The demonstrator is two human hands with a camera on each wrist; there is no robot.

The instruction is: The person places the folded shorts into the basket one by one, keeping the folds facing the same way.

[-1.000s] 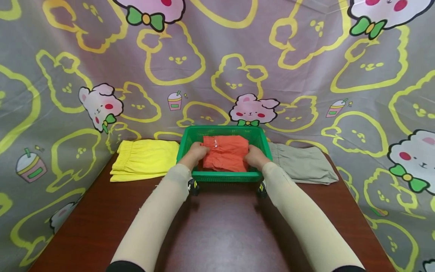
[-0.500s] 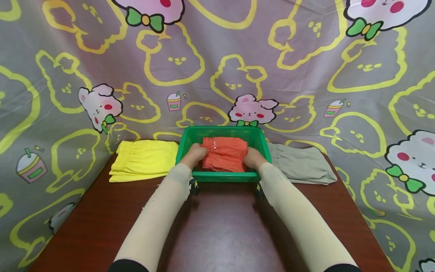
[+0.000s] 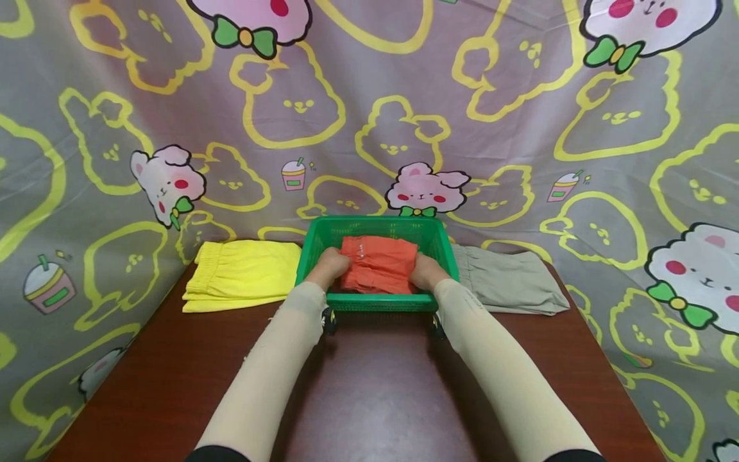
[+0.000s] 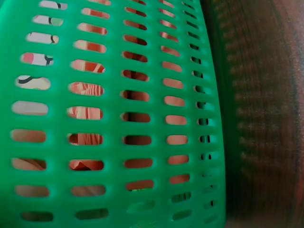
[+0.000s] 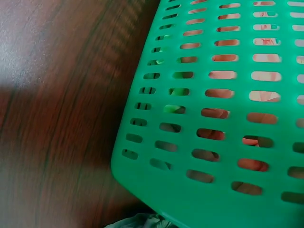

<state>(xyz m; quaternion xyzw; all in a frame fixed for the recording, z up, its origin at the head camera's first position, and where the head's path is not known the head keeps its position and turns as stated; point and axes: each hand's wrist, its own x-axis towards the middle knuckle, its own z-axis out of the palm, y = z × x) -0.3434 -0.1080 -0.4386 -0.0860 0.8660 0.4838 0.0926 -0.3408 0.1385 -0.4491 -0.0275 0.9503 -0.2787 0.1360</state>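
Observation:
A folded piece of orange clothing (image 3: 381,264), with small white marks near its upper left, lies inside a green plastic basket (image 3: 383,303). My left hand (image 3: 331,266) reaches over the basket's front rim and grips the cloth's left edge. On the opposite edge, my right hand (image 3: 426,272) holds the cloth in the same way. Parts of the fingers are hidden by the fabric. In the left wrist view, the slotted basket wall (image 4: 156,111) covers most of the hand, with orange cloth showing through. The basket wall (image 5: 228,128) also screens the right hand in the right wrist view.
Folded yellow elastic-waisted clothing (image 3: 242,276) lies left of the basket. Folded grey-green clothing (image 3: 508,279) lies on its right. All rest on a dark brown wooden table (image 3: 375,385). A patterned cloth backdrop (image 3: 346,115) rises behind and at both sides.
The orange clothing's far edge has dropped slightly, and my right hand has shifted a little leftward with its edge. Both hands keep their hold. The whole head view has shifted slightly.

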